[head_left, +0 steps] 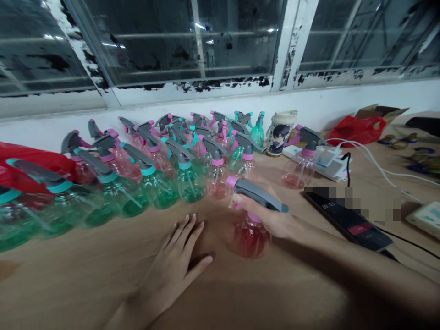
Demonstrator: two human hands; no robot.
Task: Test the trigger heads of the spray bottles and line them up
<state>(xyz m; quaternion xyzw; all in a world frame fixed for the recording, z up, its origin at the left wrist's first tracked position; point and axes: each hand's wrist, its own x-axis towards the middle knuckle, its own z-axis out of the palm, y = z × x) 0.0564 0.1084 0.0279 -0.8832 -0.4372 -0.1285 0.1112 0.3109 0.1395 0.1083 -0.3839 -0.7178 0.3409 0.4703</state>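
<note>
While the left hand [173, 263] lies spread on the table [103, 279], the right hand [266, 213] grips the pink-collared spray bottle [250, 236], beside rows of other bottles [190, 183].

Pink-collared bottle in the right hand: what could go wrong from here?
Fingers of the right hand are at the trigger of the pink-collared bottle, so squeezing might spray liquid. Other spray bottles stand crowded close by; a bump could topple some. The phone lies beside the right forearm, which might nudge it.
</note>
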